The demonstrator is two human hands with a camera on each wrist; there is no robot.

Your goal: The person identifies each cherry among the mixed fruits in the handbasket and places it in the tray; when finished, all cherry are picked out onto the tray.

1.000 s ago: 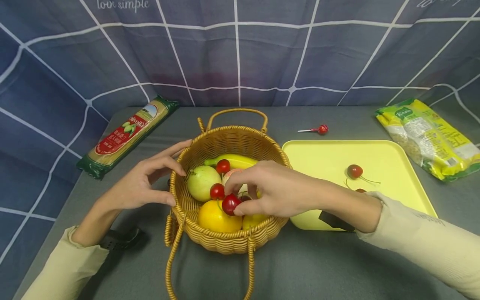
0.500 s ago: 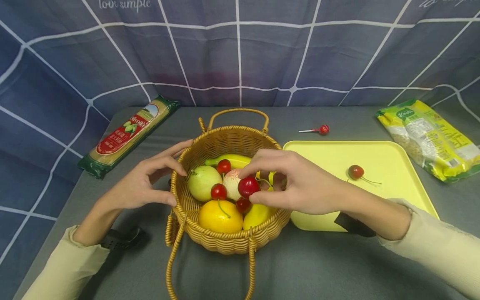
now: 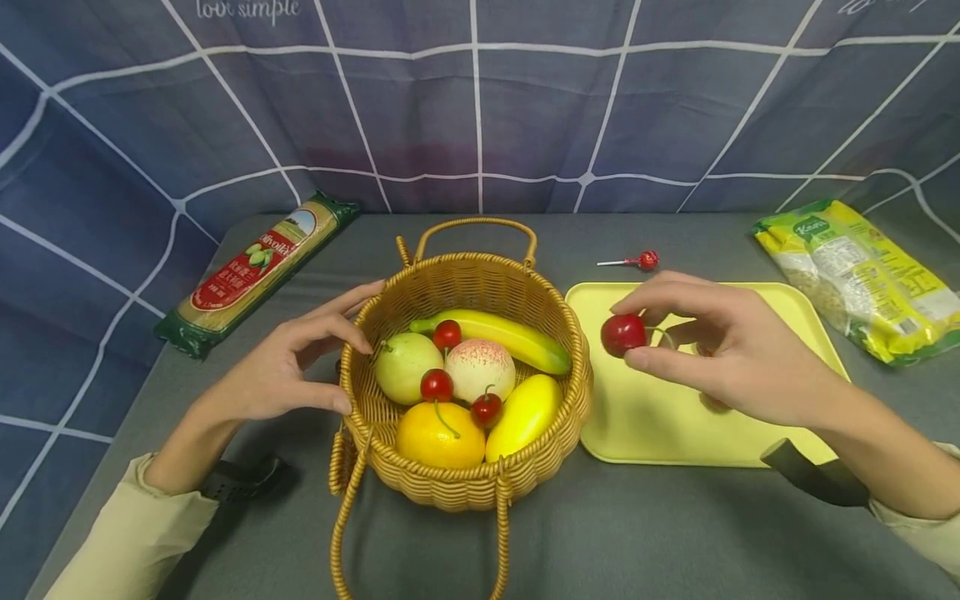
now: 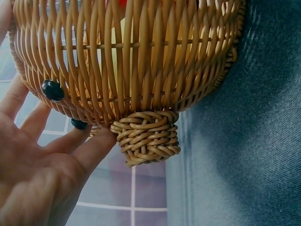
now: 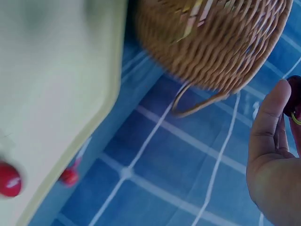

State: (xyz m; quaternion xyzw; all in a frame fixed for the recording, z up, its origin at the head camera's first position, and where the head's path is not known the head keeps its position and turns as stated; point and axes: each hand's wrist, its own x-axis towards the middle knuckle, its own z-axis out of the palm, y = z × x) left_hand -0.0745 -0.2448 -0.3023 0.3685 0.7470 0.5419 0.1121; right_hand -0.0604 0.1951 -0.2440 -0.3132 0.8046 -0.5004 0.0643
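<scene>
With the basket as the clock's centre in the head view, the two hands are held well apart. At three o'clock, a dark red cherry [image 3: 623, 335] is pinched by its round side between the thumb and fingers of the right hand [image 3: 738, 354], above the yellow tray [image 3: 667, 437]; its thin stem is pointed back toward the palm. At nine o'clock, the wall of the wicker basket [image 3: 450, 493] is touched by the left hand [image 3: 281, 372], with fingers spread and thumb near the rim.

Inside the basket, a green pear [image 3: 407, 368] is seen at nine o'clock, an orange fruit [image 3: 440, 435] at seven, a yellow mango [image 3: 527, 415] at four and a banana [image 3: 517, 340] toward one — a pale peach [image 3: 480, 371] being set near the middle. Three small cherries [image 3: 436, 385] are scattered among them. On the tray, another cherry [image 5: 10, 180] is shown by the right wrist view.

Farther out, a lollipop [image 3: 647, 261] is found at two o'clock, a pasta packet [image 3: 251, 275] at ten — and a yellow-green bag [image 3: 862, 279] between two and three.
</scene>
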